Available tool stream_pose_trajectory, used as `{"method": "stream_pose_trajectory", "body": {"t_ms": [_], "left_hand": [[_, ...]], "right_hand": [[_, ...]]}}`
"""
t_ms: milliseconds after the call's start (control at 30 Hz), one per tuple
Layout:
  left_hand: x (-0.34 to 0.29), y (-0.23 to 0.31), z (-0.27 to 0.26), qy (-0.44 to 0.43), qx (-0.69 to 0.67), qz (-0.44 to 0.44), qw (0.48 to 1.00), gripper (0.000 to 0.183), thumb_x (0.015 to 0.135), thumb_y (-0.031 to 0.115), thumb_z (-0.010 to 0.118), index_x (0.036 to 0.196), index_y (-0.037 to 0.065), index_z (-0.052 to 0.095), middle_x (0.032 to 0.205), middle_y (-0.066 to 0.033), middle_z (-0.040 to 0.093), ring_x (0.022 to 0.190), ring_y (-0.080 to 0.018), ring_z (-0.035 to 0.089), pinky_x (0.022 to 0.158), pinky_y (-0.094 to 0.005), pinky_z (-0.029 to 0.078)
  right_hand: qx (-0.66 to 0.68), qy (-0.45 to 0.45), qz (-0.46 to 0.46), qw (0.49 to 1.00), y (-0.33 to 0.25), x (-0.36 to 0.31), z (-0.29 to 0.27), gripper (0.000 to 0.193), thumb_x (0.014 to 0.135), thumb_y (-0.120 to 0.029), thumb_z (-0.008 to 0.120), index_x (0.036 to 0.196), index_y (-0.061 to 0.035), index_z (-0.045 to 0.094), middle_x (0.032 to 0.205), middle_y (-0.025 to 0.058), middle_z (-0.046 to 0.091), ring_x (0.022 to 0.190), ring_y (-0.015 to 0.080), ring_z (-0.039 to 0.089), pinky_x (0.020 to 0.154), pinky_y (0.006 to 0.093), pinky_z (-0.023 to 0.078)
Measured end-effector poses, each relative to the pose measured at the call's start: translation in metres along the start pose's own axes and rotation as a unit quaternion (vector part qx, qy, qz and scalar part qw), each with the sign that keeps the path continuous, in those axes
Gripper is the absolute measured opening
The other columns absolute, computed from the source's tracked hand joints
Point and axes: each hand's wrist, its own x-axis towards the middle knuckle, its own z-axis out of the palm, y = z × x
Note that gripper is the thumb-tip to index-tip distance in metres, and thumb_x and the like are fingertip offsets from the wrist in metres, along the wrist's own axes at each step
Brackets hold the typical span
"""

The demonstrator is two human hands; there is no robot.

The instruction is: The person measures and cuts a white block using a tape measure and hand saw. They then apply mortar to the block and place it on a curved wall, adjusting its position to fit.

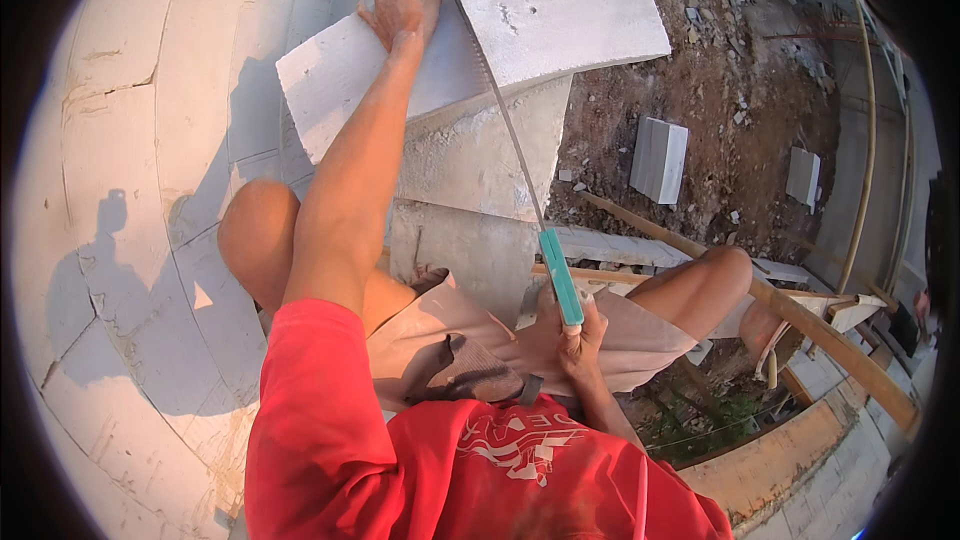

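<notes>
A long pale grey lightweight concrete block [560, 15] lies crosswise in front of me on top of the stacked blockwork [480, 165]. My left hand [402, 12] presses on the block left of the saw, its fingers curled over the far edge. Below, close to my lap, my right hand [582, 335] is wrapped round the teal handle of a handsaw [562, 278]. The thin blade stands edge-on and runs away from me across the block, just right of my left hand. How deep it sits in the block I cannot tell.
Pale blockwork [120, 140] spreads along the left, bearing my shadow. Lower down on the right lies rubble-strewn dirt [740, 110] with a loose block [659, 160] and another block [803, 177]. A wooden beam [800, 315] slants past my right knee.
</notes>
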Motion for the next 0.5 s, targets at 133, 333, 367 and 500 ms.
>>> {"method": "stream_pose_trajectory", "body": {"t_ms": [133, 333, 367, 500], "left_hand": [[0.000, 0.004, -0.002, 0.006, 0.014, 0.002, 1.000, 0.043, 0.095, 0.048, 0.064, 0.117, 0.012, 0.071, 0.121, -0.0068, 0.069, 0.124, -0.0252, 0.058, 0.120, -0.0540, 0.018], [-0.002, 0.005, -0.005, 0.001, 0.013, -0.007, 1.000, 0.042, 0.095, 0.047, 0.064, 0.117, 0.011, 0.070, 0.122, -0.0075, 0.069, 0.124, -0.0256, 0.058, 0.121, -0.0541, 0.017], [-0.001, 0.004, -0.004, -0.012, 0.017, -0.011, 1.000, 0.042, 0.095, 0.046, 0.064, 0.117, 0.011, 0.070, 0.122, -0.0076, 0.069, 0.124, -0.0256, 0.058, 0.121, -0.0541, 0.017], [-0.003, 0.002, -0.003, -0.007, 0.003, -0.007, 1.000, 0.041, 0.095, 0.046, 0.064, 0.117, 0.012, 0.070, 0.120, -0.0075, 0.069, 0.124, -0.0252, 0.058, 0.120, -0.0548, 0.018]], "right_hand": [[0.045, 0.009, -0.019, 0.999, -0.004, 0.054, 0.022, 0.074, 0.099, -0.065, 0.052, 0.126, 0.0037, 0.060, 0.065, -0.0028, 0.048, 0.056, 0.0047, 0.043, 0.050, 0.0232, 0.033], [0.011, 0.002, 0.004, 1.000, 0.016, 0.122, 0.057, 0.069, 0.102, -0.060, 0.052, 0.139, -0.0018, 0.056, 0.066, -0.0030, 0.047, 0.059, 0.0044, 0.041, 0.050, 0.0240, 0.033], [0.007, 0.002, 0.036, 0.999, 0.014, 0.101, 0.046, 0.072, 0.101, -0.061, 0.052, 0.141, -0.0016, 0.054, 0.067, -0.0031, 0.047, 0.059, 0.0040, 0.040, 0.050, 0.0239, 0.032], [0.006, -0.018, -0.021, 1.000, -0.016, 0.006, 0.001, 0.085, 0.097, -0.067, 0.054, 0.148, -0.0002, 0.048, 0.070, -0.0040, 0.049, 0.058, 0.0028, 0.038, 0.050, 0.0229, 0.031]]}}
